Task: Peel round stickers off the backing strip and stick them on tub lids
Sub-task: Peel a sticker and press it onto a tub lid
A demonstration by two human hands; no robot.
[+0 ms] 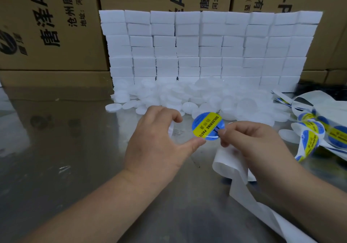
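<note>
Now right hand (pixel 249 141) pinches sticker (pixel 206 126), its band slanting up-right; left hand (pixel 157 141) grips lid (pixel 170 130).

Left hand (pixel 157 145) mostly hides what seems a lid (pixel 170 130).

Round blue-and-yellow sticker (pixel 206 126), raised over table (pixel 56 148) centre | white backing strip (pixel 231 167), trailing to near edge | white lids (pixel 187 96), heaped beyond

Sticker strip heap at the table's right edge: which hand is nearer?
Right. The right hand pinches a sticker a little to the left of the strip heap; the left hand is further left, on that sticker's far side.
</note>
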